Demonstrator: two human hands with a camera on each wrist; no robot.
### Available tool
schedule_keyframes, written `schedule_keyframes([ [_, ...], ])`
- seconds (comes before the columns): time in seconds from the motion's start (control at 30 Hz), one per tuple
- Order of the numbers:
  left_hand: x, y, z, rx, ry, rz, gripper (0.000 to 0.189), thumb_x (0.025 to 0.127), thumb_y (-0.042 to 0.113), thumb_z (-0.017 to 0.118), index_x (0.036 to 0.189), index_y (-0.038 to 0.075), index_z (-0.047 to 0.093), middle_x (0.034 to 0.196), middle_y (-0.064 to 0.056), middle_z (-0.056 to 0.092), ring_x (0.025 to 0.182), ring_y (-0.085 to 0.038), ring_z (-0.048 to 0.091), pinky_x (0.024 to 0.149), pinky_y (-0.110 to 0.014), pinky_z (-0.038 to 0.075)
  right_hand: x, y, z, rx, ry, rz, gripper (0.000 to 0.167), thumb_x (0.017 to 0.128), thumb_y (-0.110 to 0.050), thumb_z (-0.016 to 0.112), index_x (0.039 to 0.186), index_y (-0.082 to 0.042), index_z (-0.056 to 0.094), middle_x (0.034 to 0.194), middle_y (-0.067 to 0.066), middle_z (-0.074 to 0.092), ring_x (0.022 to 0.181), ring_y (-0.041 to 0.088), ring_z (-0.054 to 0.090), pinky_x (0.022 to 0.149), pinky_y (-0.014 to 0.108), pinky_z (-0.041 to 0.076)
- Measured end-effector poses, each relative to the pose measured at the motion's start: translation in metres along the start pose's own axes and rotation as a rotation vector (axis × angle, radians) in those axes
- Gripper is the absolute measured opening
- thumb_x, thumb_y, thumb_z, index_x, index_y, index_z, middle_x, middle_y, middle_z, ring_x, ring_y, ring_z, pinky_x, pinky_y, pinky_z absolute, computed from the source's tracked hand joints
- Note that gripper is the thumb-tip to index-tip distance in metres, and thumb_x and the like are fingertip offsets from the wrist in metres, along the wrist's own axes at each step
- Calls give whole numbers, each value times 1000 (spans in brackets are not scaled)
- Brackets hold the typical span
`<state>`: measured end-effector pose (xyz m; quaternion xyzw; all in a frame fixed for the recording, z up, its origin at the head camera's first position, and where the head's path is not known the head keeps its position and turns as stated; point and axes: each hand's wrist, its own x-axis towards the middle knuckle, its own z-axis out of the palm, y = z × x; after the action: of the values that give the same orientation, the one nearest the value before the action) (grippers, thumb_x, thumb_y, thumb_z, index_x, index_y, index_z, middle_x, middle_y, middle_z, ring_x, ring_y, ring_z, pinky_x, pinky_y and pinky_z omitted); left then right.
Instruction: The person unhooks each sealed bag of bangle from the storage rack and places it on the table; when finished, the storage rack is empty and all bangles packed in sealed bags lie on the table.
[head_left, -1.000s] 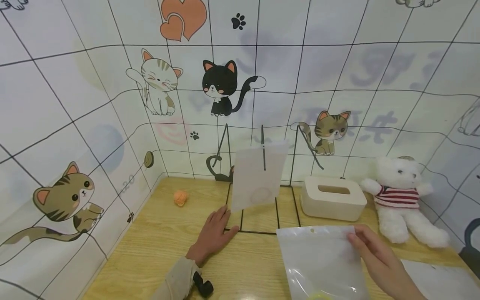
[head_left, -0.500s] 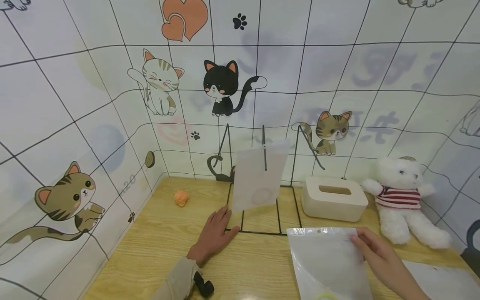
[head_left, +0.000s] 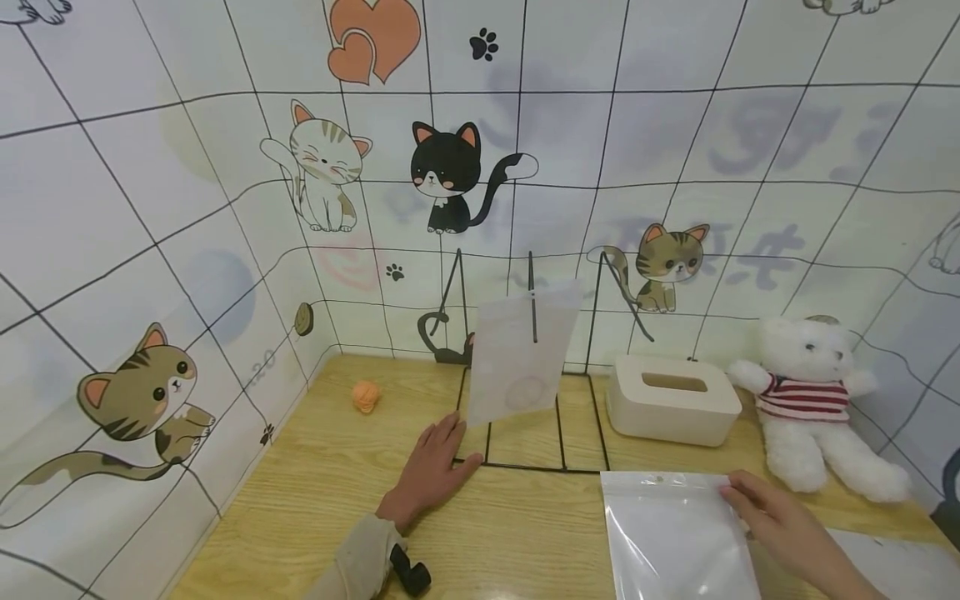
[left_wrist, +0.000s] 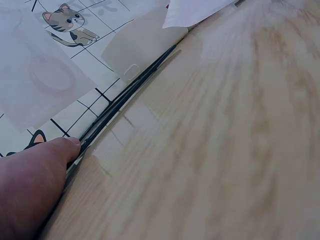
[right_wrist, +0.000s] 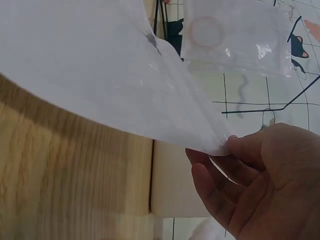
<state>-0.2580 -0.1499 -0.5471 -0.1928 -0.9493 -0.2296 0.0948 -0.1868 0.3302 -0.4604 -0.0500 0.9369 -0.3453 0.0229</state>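
Observation:
My right hand pinches the upper right corner of a white plastic zip bag with a hang hole near its top edge. The bag's lower part runs out of the head view. In the right wrist view, the thumb and fingertips close on the bag's corner. My left hand rests palm down on the table, its fingers extended at the front left of a black wire rack. Its thumb touches the rack's base wire in the left wrist view. Another pale bag with a faint ring inside hangs from the rack's middle hook.
Right of the rack stands a cream tissue box, beside a white teddy bear in a striped shirt. An orange ball sits on the wooden table at left. A white flat item lies at the right. Cat-print walls surround the table.
My right hand has carried the bag to the right and slightly down. The yellow shape near its bottom has passed out of the head view. My left hand stays in place.

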Motion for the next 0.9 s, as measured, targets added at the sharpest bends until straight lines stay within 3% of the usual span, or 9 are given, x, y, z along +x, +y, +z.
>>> schedule_keyframes([
  [0.07, 0, 0, 0, 0, 0, 1, 70, 102, 50, 49, 152, 1, 40, 162, -17, 31, 151, -33, 29, 123, -54, 21, 1, 7, 0, -24, 23, -25, 27, 105, -26, 53, 111, -2, 63, 104, 9, 68, 80, -9, 52, 62, 22, 53],
  [0.17, 2, 0, 1, -8, 3, 6, 71, 102, 50, 50, 152, 1, 39, 162, -18, 30, 151, -33, 29, 123, -54, 21, 1, 19, 4, -35, 112, -155, 11, 101, -12, 59, 95, -5, 64, 83, -6, 61, 72, -8, 48, 57, 20, 46],
  [0.27, 2, -1, 2, -7, 4, 7, 71, 102, 50, 50, 152, 1, 39, 162, -18, 30, 150, -34, 29, 123, -54, 21, 2, 31, 6, -14, 144, -259, 13, 97, -2, 61, 85, -6, 60, 72, -14, 50, 67, -6, 44, 54, 21, 40],
  [0.33, 2, -2, 3, 5, 5, 5, 71, 102, 51, 49, 152, 2, 39, 162, -17, 30, 150, -33, 29, 123, -54, 22, 3, 37, 6, -25, 129, -273, 13, 97, -2, 60, 85, -5, 61, 72, -16, 50, 69, -8, 44, 55, 20, 40],
  [0.43, 1, -3, 2, 16, 6, 2, 71, 102, 51, 49, 152, 1, 40, 162, -17, 30, 150, -33, 30, 122, -53, 22, 8, 42, 1, -78, 75, -253, 10, 98, -4, 60, 89, -2, 64, 76, -12, 55, 70, -9, 45, 56, 21, 43],
  [0.53, 0, -2, 1, 3, 1, 0, 72, 102, 51, 49, 152, 1, 39, 162, -17, 30, 150, -33, 29, 123, -53, 22, 13, 46, -5, -174, 16, -187, 15, 99, -8, 60, 99, 5, 68, 88, 1, 68, 79, -4, 56, 64, 26, 51],
  [0.63, -1, -1, 0, -8, -1, 1, 72, 102, 51, 49, 152, 1, 40, 162, -18, 30, 150, -33, 29, 123, -54, 22, 19, 49, -10, -256, -79, -89, 34, 102, -17, 55, 112, 15, 64, 104, 25, 70, 96, 24, 69, 81, 44, 57],
  [0.73, -1, -1, 0, -9, 1, 7, 72, 102, 51, 49, 151, 0, 40, 161, -18, 31, 150, -34, 30, 122, -54, 22, 22, 53, -12, -315, -164, 3, 45, 105, -23, 51, 118, 20, 59, 111, 34, 66, 102, 47, 65, 85, 59, 53],
  [0.9, 1, -5, 2, 10, 6, 9, 73, 102, 54, 46, 152, 2, 40, 162, -17, 30, 150, -33, 30, 122, -54, 23, 26, 62, -15, -360, -222, 58, 43, 103, -23, 52, 115, 18, 59, 104, 26, 68, 94, 39, 67, 79, 55, 55],
])
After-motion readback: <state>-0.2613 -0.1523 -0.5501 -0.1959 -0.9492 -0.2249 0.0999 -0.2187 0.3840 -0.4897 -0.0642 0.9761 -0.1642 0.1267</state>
